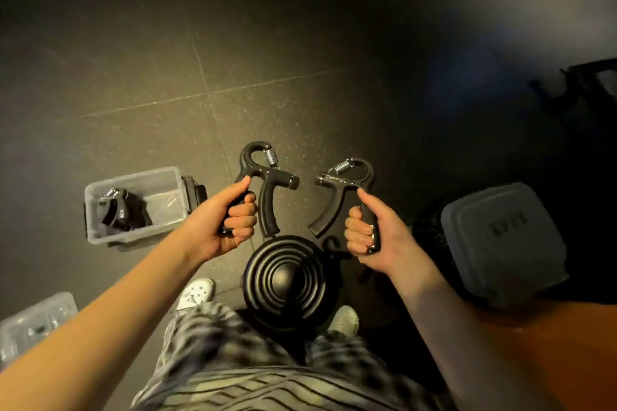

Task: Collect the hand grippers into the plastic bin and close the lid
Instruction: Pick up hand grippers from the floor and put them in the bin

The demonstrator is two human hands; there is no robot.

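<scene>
My left hand (230,217) grips one handle of a black hand gripper (267,183) with a steel spring, held up in mid-air. My right hand (367,227) grips a second black hand gripper (344,187) the same way, spring turned toward the left one. The clear plastic bin (167,177) stands open on the floor to the left of my left hand, with at least one black hand gripper (120,207) lying inside. A grey lid-like plastic piece (500,243) lies on the floor to the right.
A black round ribbed object (287,284) sits on the floor between my shoes (197,294). A second clear container (33,320) is at the lower left edge. Dark equipment (584,83) stands at the far right. The floor is dark tile.
</scene>
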